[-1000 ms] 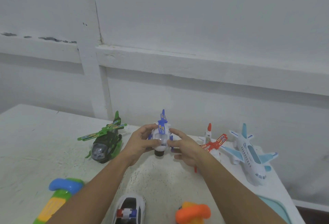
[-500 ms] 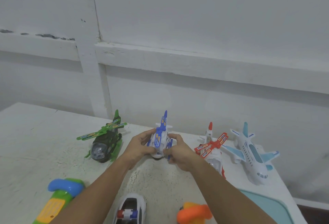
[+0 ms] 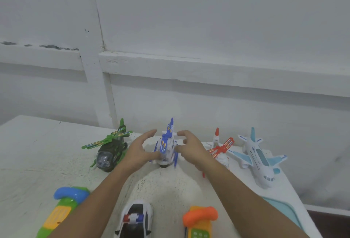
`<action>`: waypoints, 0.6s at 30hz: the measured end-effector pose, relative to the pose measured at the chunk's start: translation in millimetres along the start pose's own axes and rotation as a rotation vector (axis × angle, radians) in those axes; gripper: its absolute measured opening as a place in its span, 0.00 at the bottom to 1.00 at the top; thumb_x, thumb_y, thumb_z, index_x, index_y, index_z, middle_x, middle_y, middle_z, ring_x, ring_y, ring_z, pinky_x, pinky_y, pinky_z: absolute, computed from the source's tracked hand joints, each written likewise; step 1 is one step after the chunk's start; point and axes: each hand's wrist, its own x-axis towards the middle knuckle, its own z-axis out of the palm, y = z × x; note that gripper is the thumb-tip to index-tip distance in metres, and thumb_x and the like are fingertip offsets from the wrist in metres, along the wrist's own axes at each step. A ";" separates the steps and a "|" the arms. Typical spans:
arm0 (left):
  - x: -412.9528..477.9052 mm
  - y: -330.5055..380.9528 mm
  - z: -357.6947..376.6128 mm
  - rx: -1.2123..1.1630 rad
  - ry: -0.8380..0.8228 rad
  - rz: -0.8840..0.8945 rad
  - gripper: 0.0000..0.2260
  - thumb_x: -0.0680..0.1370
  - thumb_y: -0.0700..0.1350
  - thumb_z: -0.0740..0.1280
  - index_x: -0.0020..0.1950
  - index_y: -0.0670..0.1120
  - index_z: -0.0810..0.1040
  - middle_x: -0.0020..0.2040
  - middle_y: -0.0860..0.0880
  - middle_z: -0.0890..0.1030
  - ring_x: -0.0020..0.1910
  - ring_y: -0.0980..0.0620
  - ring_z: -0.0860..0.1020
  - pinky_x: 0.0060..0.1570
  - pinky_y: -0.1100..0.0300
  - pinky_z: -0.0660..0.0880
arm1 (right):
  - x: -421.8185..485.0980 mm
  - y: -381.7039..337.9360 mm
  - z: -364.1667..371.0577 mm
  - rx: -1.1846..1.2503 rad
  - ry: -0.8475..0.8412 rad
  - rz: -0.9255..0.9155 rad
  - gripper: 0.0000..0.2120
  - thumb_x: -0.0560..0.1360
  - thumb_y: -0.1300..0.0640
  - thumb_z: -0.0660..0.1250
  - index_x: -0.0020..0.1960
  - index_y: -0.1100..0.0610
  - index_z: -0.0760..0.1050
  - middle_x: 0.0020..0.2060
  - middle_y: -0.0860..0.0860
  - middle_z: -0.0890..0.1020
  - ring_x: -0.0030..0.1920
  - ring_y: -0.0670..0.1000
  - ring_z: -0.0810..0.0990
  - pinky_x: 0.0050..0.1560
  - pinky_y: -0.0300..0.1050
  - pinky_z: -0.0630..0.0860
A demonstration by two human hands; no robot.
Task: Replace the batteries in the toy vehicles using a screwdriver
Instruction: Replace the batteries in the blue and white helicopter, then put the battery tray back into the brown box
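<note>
blue helicopter [image 3: 166, 147] stands upright on the bench [image 3: 37, 152], far centre. left hand [image 3: 138, 152] and right hand [image 3: 191, 148] flank it, each grip wide, holding nothing; the left thumb may touch it. step, i judge: handling this toy, its battery cover still shut. next needs a screwdriver, none in view.

The blue helicopter [image 3: 166, 147] stands on the table [image 3: 37, 152] between the left hand [image 3: 139, 152] and right hand [image 3: 189, 148], whose fingers are loosely spread. A green helicopter [image 3: 110, 149] sits to its left, and a red helicopter [image 3: 220, 148] and plane [image 3: 260, 160] to its right. 1 police car [image 3: 136, 220] lies nearer.
</note>
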 end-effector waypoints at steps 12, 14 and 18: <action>-57.7 105.9 103.3 -0.033 -0.132 0.297 0.19 0.73 0.41 0.75 0.59 0.59 0.78 0.56 0.56 0.81 0.54 0.62 0.78 0.49 0.65 0.77 | -85.5 42.9 -126.0 0.065 0.238 -0.157 0.09 0.76 0.60 0.69 0.54 0.50 0.78 0.48 0.49 0.80 0.44 0.48 0.80 0.39 0.41 0.78; -66.3 112.7 138.4 -0.044 -0.199 0.257 0.17 0.73 0.40 0.75 0.57 0.58 0.80 0.56 0.53 0.81 0.51 0.59 0.78 0.47 0.66 0.77 | -104.0 65.1 -151.3 0.059 0.270 -0.122 0.08 0.76 0.60 0.68 0.52 0.50 0.78 0.44 0.48 0.80 0.41 0.48 0.79 0.38 0.44 0.77; -84.3 119.9 198.2 0.029 -0.272 0.220 0.16 0.73 0.45 0.75 0.59 0.56 0.80 0.56 0.56 0.79 0.49 0.59 0.78 0.51 0.64 0.76 | -135.6 114.5 -190.9 -0.056 0.289 -0.025 0.07 0.76 0.58 0.68 0.49 0.47 0.78 0.42 0.47 0.80 0.39 0.48 0.79 0.37 0.42 0.76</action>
